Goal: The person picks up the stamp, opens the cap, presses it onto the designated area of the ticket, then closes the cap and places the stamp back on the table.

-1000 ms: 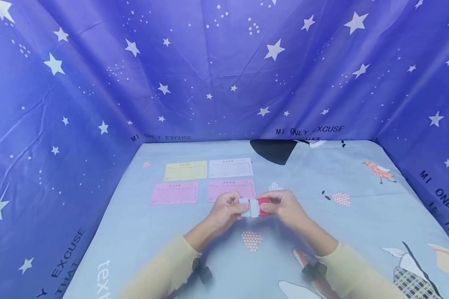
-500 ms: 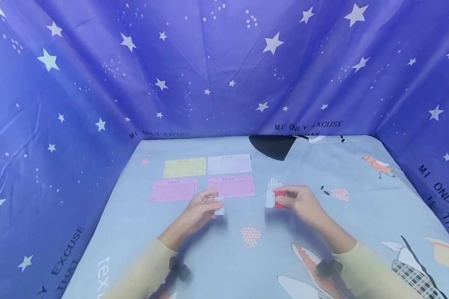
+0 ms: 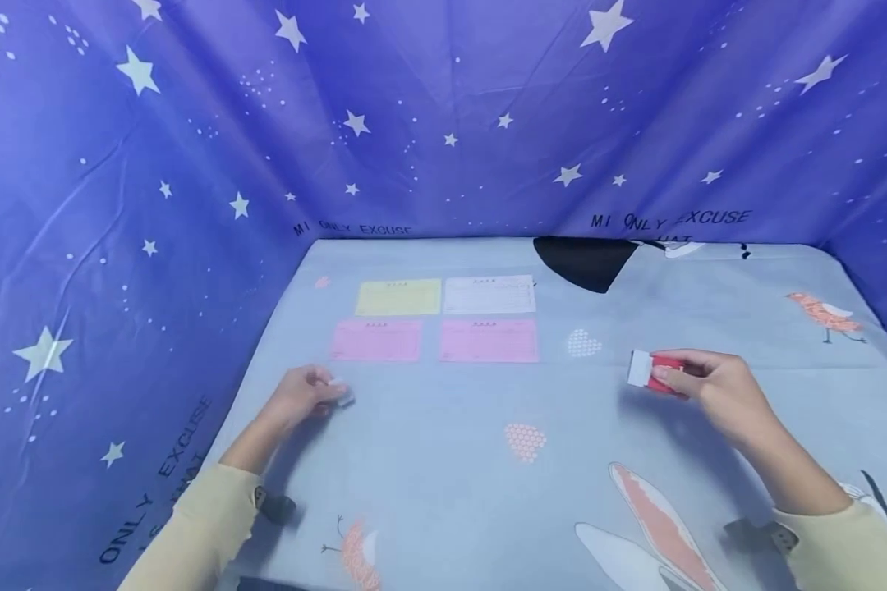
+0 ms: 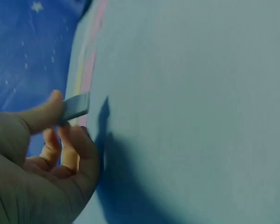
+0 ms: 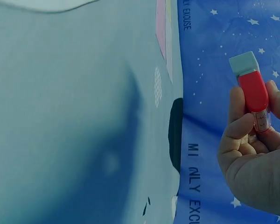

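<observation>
In the head view my left hand [image 3: 298, 398] is over the left part of the bed-like covered surface, pinching a small pale cap [image 4: 76, 106] between thumb and fingers. Well apart on the right, my right hand [image 3: 728, 392] holds a red stamp [image 5: 254, 91] with a pale rectangular block at its end and a clear section at its lower end. That pale end points left in the head view. Four-cornered printed slips lie flat in two rows beyond the hands: a yellow slip [image 3: 397, 298], a white slip [image 3: 489, 295], a left pink slip [image 3: 376, 341] and a right pink slip [image 3: 489, 341].
A pale blue cloth [image 3: 443, 484] printed with birds, hearts and other shapes covers the surface. Purple-blue star-patterned curtains [image 3: 414, 107] rise along its back and sides. A dark object [image 3: 266, 584] shows at the bottom edge.
One second ago both hands were together at the stamp and cap. The cap has come away from the stamp; my left hand moved left with it, my right hand moved right with the stamp.
</observation>
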`<state>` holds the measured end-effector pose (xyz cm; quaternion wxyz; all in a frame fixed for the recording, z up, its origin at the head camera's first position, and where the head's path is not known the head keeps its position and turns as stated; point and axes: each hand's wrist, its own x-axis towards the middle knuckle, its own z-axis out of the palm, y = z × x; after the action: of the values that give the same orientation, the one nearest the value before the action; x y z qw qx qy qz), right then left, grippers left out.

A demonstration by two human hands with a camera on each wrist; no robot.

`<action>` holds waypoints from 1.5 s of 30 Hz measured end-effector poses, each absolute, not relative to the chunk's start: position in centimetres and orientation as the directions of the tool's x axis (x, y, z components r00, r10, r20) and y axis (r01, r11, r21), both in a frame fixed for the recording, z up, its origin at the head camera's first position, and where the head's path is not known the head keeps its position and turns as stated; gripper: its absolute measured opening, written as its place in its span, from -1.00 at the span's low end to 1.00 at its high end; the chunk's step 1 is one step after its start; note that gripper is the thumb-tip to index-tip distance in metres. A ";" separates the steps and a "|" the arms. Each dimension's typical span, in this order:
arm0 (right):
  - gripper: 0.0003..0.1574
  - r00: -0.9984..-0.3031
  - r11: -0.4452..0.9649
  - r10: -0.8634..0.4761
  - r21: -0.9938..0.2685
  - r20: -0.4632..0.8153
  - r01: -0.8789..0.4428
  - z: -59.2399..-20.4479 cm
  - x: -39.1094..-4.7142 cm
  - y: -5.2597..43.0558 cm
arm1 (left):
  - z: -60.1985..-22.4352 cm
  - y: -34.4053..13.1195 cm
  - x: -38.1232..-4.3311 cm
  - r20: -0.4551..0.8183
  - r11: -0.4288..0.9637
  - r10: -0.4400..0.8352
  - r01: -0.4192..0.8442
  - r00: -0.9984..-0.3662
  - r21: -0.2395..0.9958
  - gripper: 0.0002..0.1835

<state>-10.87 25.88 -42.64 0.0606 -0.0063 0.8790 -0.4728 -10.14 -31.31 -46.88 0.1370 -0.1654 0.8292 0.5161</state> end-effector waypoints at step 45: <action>-0.37 -0.974 0.386 -0.155 -0.918 -0.168 0.097 -44.7 -10.6 24.6 | -43.7 -18.6 -16.6 -0.093 0.895 0.050 0.003 -0.994 0.445 -0.74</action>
<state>-10.59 24.57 -44.73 0.1134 -0.0176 0.8246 -0.5540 -16.57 -18.57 -43.74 0.0513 0.0136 0.9722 0.2282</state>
